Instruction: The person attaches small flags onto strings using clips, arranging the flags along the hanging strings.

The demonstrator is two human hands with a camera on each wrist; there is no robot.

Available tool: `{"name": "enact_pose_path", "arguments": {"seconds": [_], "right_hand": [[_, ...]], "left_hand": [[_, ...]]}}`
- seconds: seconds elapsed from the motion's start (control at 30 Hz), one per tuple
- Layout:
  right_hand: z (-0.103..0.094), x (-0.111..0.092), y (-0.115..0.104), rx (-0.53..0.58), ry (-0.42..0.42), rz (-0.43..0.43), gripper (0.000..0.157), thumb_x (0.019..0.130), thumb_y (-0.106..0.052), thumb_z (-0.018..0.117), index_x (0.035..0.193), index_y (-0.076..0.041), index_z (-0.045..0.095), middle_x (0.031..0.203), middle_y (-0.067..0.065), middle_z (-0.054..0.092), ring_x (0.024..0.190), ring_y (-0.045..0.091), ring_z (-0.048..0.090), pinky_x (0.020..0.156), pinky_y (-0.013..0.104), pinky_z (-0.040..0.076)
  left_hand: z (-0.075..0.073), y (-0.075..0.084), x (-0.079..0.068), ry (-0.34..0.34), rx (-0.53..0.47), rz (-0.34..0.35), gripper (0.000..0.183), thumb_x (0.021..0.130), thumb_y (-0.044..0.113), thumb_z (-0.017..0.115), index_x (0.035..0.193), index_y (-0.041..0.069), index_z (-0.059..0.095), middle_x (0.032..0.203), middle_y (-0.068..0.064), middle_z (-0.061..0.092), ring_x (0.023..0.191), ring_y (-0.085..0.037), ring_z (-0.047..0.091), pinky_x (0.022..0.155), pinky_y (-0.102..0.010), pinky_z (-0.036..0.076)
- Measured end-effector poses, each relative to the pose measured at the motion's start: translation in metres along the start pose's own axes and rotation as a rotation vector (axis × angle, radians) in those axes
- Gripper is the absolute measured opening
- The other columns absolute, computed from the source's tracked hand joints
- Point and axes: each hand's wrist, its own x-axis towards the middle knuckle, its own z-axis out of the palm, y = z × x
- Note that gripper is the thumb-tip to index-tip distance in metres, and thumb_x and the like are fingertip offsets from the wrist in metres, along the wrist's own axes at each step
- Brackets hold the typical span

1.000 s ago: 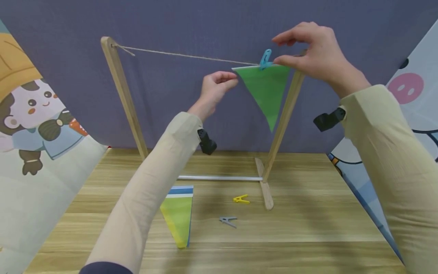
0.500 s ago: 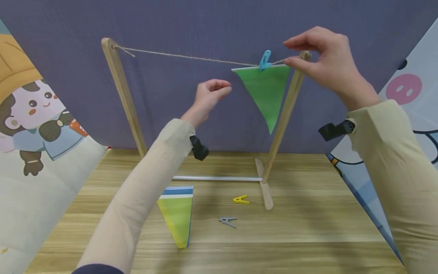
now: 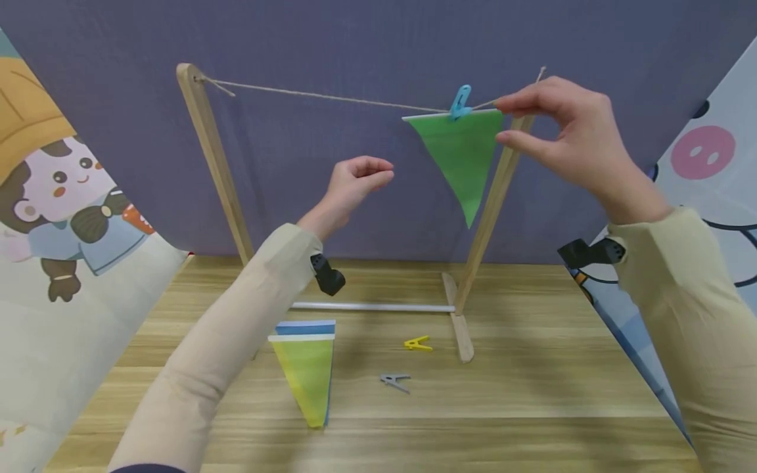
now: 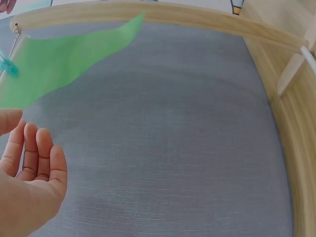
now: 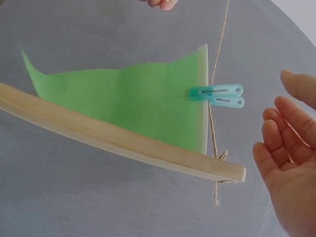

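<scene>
A green triangular pennant [image 3: 458, 151] hangs from the twine [image 3: 331, 98], point down, held at its white top edge by a light-blue clothespin [image 3: 460, 104]. My left hand [image 3: 349, 190] is in the air to the left of the pennant and below the twine, fingers loosely bent with nothing between them. Near the pennant's upper right corner is my right hand [image 3: 573, 131], its thumb and fingers spread apart. In the right wrist view that hand [image 5: 296, 163] stands apart from the clothespin [image 5: 217, 95] and holds nothing.
The twine runs between two wooden posts [image 3: 215, 164], joined low down by a white rod [image 3: 372, 307]. On the wooden table [image 3: 532, 381] lie a yellow clothespin [image 3: 418, 343], a grey clothespin [image 3: 394, 380] and yellow and blue pennants [image 3: 304, 374]. A grey-blue panel [image 3: 331, 39] stands behind.
My right hand has moved right and down, away from the blue clothespin. The left hand has drawn back down and to the left of the pennant, which stays hanging.
</scene>
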Motion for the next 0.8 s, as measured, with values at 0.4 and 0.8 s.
{"name": "enact_pose_path", "arguments": {"seconds": [0.4, 0.8], "right_hand": [[0.002, -0.024, -0.005, 0.036, 0.005, -0.055, 0.037, 0.069, 0.014, 0.075, 0.104, 0.006, 0.066, 0.097, 0.003, 0.065, 0.093, -0.006, 0.051, 0.086, 0.012, 0.04], [0.014, -0.049, -0.008, 0.095, 0.015, -0.005, 0.039, 0.066, 0.016, 0.075, 0.103, 0.004, 0.068, 0.095, 0.014, 0.065, 0.094, -0.003, 0.053, 0.088, 0.014, 0.04]], "left_hand": [[-0.008, -0.01, -0.029, -0.094, 0.041, -0.046, 0.019, 0.088, 0.007, 0.065, 0.104, -0.003, 0.065, 0.094, 0.0, 0.065, 0.092, -0.015, 0.058, 0.089, -0.034, 0.045], [-0.018, -0.021, -0.053, -0.146, 0.092, -0.063, 0.018, 0.088, 0.01, 0.066, 0.104, 0.002, 0.066, 0.102, -0.007, 0.065, 0.093, -0.017, 0.057, 0.087, -0.034, 0.045]]}}
